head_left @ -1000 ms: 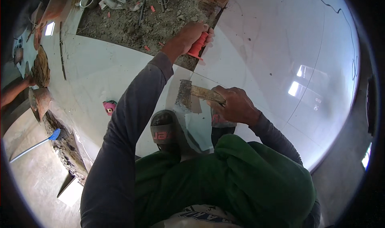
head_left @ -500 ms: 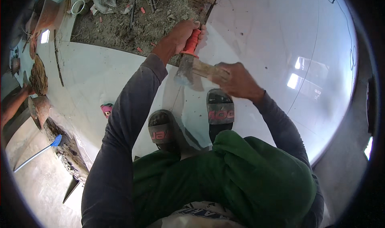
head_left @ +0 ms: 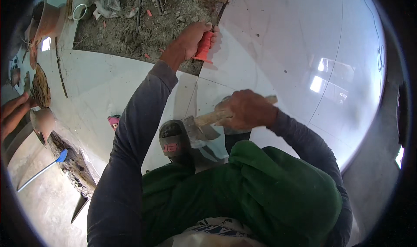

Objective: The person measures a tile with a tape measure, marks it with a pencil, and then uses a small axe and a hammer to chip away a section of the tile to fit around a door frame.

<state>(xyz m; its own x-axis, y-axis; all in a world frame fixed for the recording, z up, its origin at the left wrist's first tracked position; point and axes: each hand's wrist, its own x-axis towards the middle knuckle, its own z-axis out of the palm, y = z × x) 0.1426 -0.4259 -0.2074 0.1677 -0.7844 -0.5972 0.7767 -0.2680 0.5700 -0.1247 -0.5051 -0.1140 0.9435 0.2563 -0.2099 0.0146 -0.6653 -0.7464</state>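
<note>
My left hand (head_left: 190, 39) is wrapped round the red grip of a chisel (head_left: 203, 47), at the corner where white tile meets bare soil. The grip's flared guard faces me; the chisel's tip is hidden beyond my fingers. Lower down, my right hand (head_left: 248, 110) is closed on the wooden handle of a hatchet (head_left: 216, 117). Its grey metal head (head_left: 196, 133) hangs over my sandals, apart from the chisel. White tiled floor (head_left: 243, 51) lies under both hands.
A soil patch (head_left: 117, 34) holds rods, red scraps and a plastic bag (head_left: 107, 4). Far left are another person's hand (head_left: 17, 110), a log (head_left: 71, 160) and a blue-headed tool (head_left: 61, 156). A pink object (head_left: 114, 121) lies beside my left sleeve. A cable (head_left: 369, 17) runs along the right.
My right hand has swung the hatchet back toward me, away from the chisel's guard, so its head now hangs by my sandals. My left hand stays round the chisel.
</note>
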